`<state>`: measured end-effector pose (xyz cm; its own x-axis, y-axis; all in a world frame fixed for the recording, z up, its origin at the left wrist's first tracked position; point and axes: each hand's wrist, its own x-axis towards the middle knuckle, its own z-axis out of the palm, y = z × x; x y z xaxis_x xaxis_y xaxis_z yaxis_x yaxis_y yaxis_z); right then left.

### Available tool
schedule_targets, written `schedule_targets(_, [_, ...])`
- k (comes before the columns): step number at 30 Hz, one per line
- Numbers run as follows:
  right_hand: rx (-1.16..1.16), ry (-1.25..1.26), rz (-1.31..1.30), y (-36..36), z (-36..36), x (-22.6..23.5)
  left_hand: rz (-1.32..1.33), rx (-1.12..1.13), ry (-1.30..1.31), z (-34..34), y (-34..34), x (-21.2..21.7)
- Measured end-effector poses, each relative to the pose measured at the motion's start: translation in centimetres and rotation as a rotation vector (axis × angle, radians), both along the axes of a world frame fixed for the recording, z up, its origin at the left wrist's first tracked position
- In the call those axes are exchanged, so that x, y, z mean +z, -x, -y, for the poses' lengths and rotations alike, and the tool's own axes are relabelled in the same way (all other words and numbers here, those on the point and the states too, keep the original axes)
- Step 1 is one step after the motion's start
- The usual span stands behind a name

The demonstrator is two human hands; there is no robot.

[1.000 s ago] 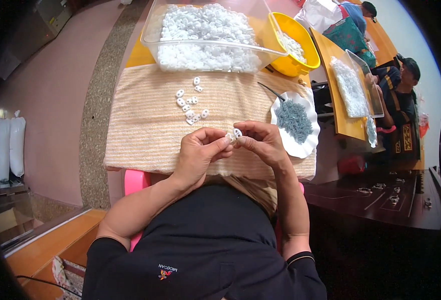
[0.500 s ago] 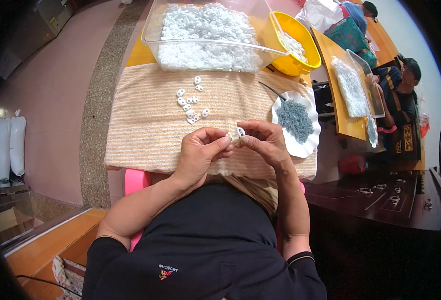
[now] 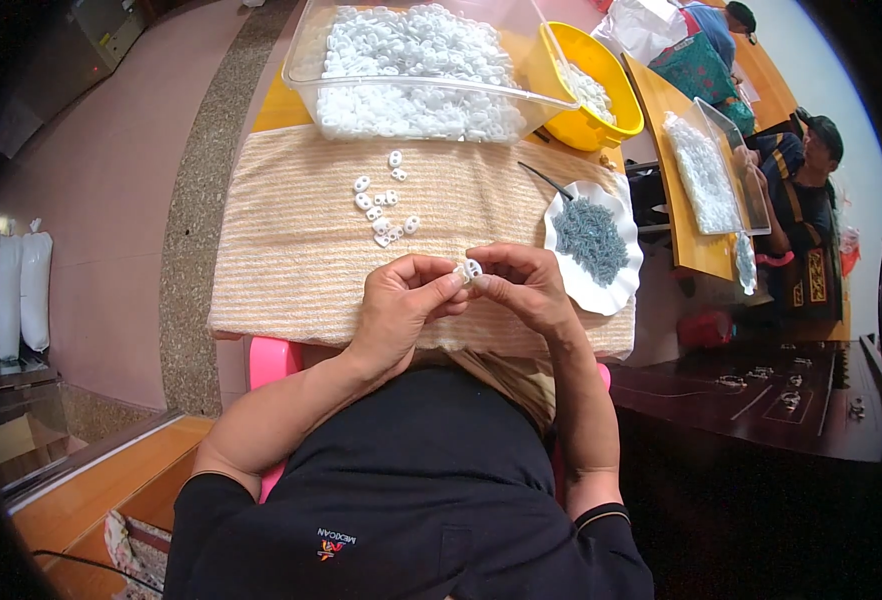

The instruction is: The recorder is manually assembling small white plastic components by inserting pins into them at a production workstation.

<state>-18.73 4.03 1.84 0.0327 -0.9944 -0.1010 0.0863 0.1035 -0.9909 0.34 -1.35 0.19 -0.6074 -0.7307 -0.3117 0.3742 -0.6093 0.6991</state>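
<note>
Between my two hands, just above the striped towel [image 3: 291,250], is a small white oval plastic piece with two holes [image 3: 473,269]. My right hand [image 3: 523,285] pinches it between thumb and fingers. My left hand [image 3: 406,300] is closed in a pinch right against it, on a small white part mostly hidden by the fingertips. Several loose white two-holed pieces [image 3: 364,201] lie on the towel beyond my left hand. To the right, a white scalloped dish [image 3: 616,298] holds a heap of small grey-blue parts [image 3: 591,242], with a thin black stick [image 3: 544,180] leaning on its rim.
A clear plastic bin [image 3: 306,90] full of white pieces stands at the far side, beside a yellow basin [image 3: 629,118] with more. At right, another person [image 3: 799,190] sits by a second table [image 3: 696,255] with a similar bin. White sacks [image 3: 36,290] stand far left.
My right hand has shifted slightly left, bringing its white piece up against my left fingertips; the piece has turned a little. My left hand has barely moved.
</note>
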Motion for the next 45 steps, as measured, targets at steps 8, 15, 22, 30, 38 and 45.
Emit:
schedule_targets(8, [0.004,-0.027,0.065,-0.3,0.0,0.3,-0.007,-0.022,-0.009,-0.1,0.1,0.3])
schedule_targets(15, [-0.005,0.001,0.102,-0.3,-0.3,0.3,-0.095,-0.074,-0.104,0.1,0.1,0.2])
schedule_targets(22, [0.012,0.086,0.123,-0.5,-0.2,0.6,-0.19,-0.192,-0.12,0.6,-0.1,0.5])
schedule_targets(30, [-0.006,0.17,0.118,-1.2,-0.4,0.8,-0.298,-0.207,-0.111,0.6,-0.1,1.2])
schedule_targets(38, [-0.031,0.256,0.088,-2.1,-0.8,0.7,-0.291,-0.205,-0.051,0.5,-0.3,0.8])
schedule_targets(45, [-0.065,0.311,0.052,-2.9,-0.9,0.8,-0.299,-0.172,0.003,0.5,-0.3,0.9])
